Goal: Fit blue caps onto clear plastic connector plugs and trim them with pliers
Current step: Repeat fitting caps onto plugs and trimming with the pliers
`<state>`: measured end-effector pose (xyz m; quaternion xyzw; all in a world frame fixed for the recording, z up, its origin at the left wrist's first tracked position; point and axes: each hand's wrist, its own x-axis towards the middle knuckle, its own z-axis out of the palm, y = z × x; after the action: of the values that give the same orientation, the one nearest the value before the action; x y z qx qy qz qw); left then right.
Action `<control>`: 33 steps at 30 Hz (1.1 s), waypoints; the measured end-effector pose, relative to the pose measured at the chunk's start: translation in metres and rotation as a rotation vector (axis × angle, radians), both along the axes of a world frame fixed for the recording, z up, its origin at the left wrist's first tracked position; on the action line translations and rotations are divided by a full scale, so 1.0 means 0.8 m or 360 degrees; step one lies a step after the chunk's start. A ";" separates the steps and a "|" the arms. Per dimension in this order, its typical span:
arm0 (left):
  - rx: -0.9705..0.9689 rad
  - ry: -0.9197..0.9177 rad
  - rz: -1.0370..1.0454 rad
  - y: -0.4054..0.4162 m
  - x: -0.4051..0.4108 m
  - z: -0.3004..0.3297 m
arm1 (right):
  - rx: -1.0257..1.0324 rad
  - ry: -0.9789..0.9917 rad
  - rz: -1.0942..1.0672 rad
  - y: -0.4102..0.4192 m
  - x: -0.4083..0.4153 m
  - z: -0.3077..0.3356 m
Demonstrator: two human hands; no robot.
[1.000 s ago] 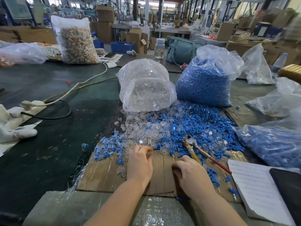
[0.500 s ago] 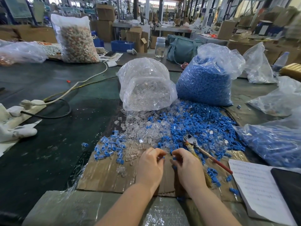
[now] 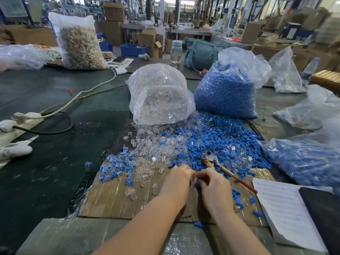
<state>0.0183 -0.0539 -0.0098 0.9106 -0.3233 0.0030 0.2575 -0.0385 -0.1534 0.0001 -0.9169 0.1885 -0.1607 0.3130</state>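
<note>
Blue caps (image 3: 220,142), clear plugs (image 3: 152,144), red-handled pliers (image 3: 228,172).

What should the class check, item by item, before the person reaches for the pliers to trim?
1. Both hands, left hand and right hand, meet over the cardboard: ok.
2. Cap fully seated on plug: cannot tell, fingers hide it.
3. Pliers within reach beside the right hand: ok.
4. Pliers free, ungripped: ok.
5. Blue caps and clear plugs in supply: ok.
</note>
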 end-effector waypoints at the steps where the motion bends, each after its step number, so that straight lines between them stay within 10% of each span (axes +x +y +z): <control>1: -0.0010 -0.0002 0.0033 0.001 0.000 -0.001 | 0.0009 0.0005 -0.0004 0.000 0.000 0.000; 26: -0.0172 -0.0066 0.0031 0.017 -0.021 -0.009 | 0.0159 -0.0044 0.0025 0.005 -0.007 -0.002; 33: -0.1039 0.0783 0.0665 0.025 -0.024 -0.003 | 0.0331 -0.0130 0.0056 0.013 -0.006 0.000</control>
<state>-0.0007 -0.0339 -0.0122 0.8010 -0.0440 -0.0597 0.5940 -0.0433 -0.1427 0.0004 -0.8753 0.1751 -0.1721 0.4166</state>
